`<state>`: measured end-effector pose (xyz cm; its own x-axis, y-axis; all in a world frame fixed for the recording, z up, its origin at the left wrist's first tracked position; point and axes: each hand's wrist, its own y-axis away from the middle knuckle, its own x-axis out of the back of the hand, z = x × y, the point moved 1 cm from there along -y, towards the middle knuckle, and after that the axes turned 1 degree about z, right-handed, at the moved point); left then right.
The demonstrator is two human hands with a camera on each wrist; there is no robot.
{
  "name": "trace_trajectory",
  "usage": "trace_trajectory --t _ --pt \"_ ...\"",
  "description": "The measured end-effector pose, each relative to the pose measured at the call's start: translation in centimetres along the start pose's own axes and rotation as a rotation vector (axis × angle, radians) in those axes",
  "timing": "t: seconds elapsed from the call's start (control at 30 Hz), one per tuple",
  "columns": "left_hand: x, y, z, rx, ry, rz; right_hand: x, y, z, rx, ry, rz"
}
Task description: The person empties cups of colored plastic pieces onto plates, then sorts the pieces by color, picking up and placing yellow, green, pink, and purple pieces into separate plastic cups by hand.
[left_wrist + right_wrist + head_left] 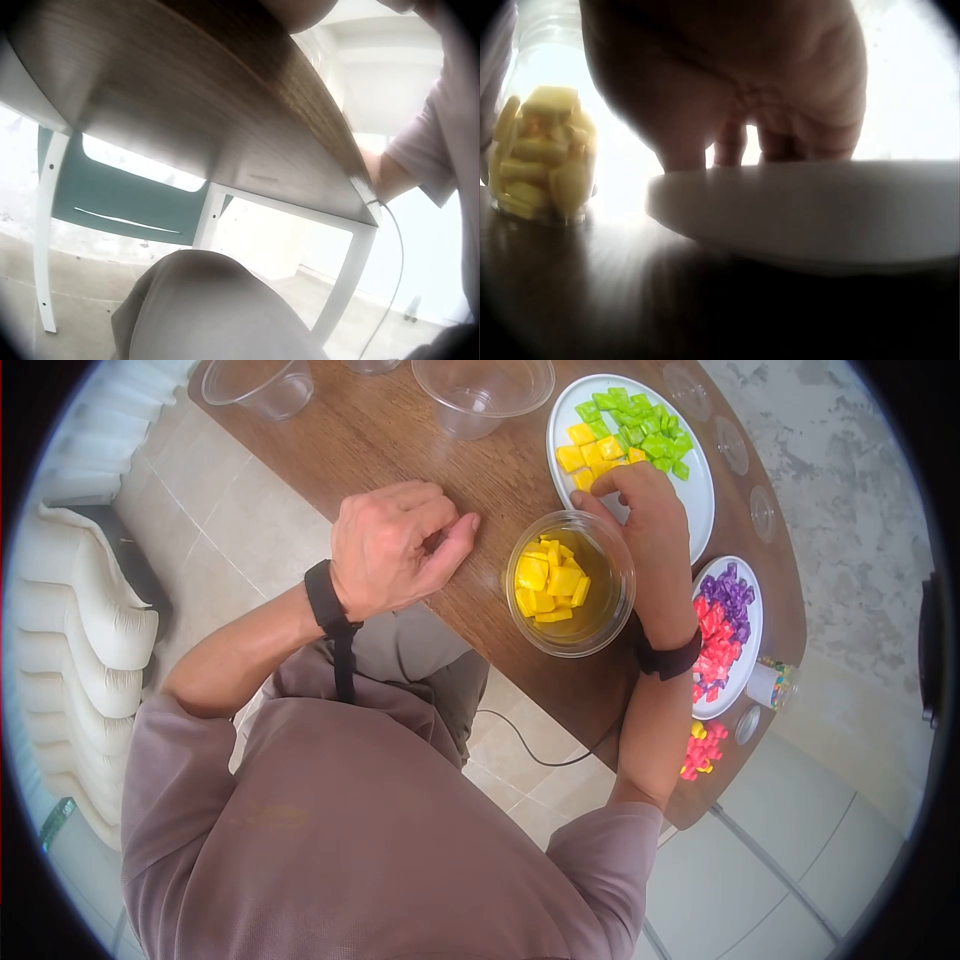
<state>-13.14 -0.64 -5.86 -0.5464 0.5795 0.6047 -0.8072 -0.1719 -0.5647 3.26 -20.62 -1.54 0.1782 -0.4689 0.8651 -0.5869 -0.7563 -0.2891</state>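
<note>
Yellow wrapped pieces (570,458) lie beside green ones (655,435) on an oval white plate (700,510). My right hand (650,530) reaches over the plate's near edge, thumb and index fingertips close together at the yellow pieces; whether they pinch one cannot be told. In the right wrist view, the fingertips of that hand (735,82) are hidden behind the plate's rim (802,214). Just left of it stands a clear tub (607,622) with several yellow pieces (548,582), also visible in the right wrist view. My left hand (395,550) rests loosely curled at the table edge, holding nothing visible.
Clear empty tubs (483,390) stand at the table's far left. Clear lids (732,445) lie along the far right edge. A second white plate (745,650) holds purple and red pieces, with a small jar (768,685) and loose red pieces (703,752) nearby.
</note>
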Motion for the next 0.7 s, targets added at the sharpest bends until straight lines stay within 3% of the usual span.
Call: trace_trajectory --t 0.2,0.47,0.7 --pt "0.0 0.0 0.0 0.008 -0.014 -0.007 0.0 0.1 0.2 -0.001 0.006 0.015" --pt "0.0 0.0 0.0 -0.008 0.026 0.011 4.7 0.0 -1.2 -0.246 -0.161 0.049" --pt "-0.1 0.0 -0.1 -0.023 0.015 0.008 8.5 1.4 -4.6 -0.199 -0.418 -0.007"
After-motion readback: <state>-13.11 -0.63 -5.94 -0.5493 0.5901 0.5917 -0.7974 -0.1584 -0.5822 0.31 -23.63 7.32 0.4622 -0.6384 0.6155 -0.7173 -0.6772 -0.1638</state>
